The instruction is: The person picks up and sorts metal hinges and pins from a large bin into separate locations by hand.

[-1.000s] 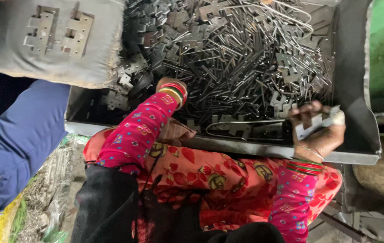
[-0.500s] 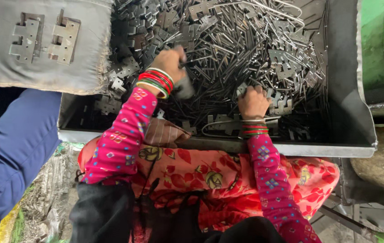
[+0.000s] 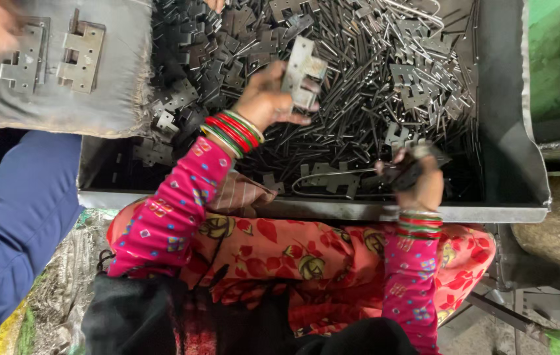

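Fingers (image 3: 273, 92) of left hand (image 3: 263, 102) around grey hinge plate (image 3: 303, 75).

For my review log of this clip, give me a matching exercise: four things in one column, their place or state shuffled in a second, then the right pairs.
Things:
1. left hand
2. right hand
3. two hinge plates
4. metal tray

Place or state:
A. lying flat on a grey cloth at upper left
B. lifting one pale hinge plate above the pile
C. full of loose hinge plates and thin pins
D. closed around dark parts near the tray's front rim

Pairs: 1-B, 2-D, 3-A, 4-C
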